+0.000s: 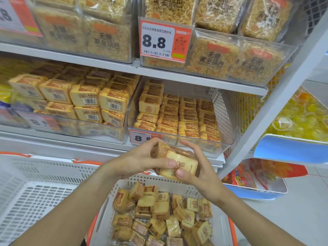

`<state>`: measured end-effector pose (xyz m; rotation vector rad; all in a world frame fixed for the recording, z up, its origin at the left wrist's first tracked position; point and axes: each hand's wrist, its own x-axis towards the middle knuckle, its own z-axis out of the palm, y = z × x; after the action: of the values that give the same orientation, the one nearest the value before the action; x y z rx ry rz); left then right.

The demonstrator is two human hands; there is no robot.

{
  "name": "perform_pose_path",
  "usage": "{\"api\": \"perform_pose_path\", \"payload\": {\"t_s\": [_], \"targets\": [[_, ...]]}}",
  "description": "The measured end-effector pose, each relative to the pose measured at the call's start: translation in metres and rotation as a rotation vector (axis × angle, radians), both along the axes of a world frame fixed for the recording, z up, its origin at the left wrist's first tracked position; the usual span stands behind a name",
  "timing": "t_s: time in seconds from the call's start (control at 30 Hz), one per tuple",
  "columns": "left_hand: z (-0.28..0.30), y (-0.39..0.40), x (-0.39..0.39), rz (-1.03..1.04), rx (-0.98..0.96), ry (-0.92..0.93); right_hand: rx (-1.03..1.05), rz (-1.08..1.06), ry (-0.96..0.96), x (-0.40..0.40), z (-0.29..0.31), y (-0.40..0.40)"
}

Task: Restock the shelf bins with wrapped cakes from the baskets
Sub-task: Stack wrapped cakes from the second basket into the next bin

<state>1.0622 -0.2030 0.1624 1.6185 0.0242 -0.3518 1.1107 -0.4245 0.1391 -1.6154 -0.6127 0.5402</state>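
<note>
Wrapped cakes, a short stack of pale square slices in clear film (175, 161), sit pressed between both hands just below centre of the frame. The left hand (142, 161) curls round the stack's left end with its thumb across the front; the right hand (198, 167) clamps the right end, thumb on the lower front edge. So each grip is closed on the same stack, whose long axis runs roughly left to right.

The clear plastic shelf bin (229, 128) lies directly above and behind the hands, its front lip just past the fingertips. Its rows look nearly full, with what seems the most headroom at the front. The shelf board overhead (177, 75) limits how high the stack can rise.

Below, the white perforated basket (134, 181) holds more loose cakes (159, 217).
</note>
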Motion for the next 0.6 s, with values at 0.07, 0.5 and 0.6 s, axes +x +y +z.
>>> {"api": "perform_pose_path", "payload": {"t_s": [0.07, 0.5, 0.6], "targets": [[0.004, 0.004, -0.001, -0.038, -0.046, -0.030, 0.069, -0.029, -0.106, 0.000, 0.008, 0.006], [-0.007, 0.021, 0.004, 0.205, 1.168, -0.182, -0.202, -0.244, -0.466, 0.104, 0.030, 0.091], [-0.005, 0.019, 0.005, 0.231, 1.162, -0.193, -0.282, -0.194, -0.378, 0.113, 0.022, 0.118]]}}
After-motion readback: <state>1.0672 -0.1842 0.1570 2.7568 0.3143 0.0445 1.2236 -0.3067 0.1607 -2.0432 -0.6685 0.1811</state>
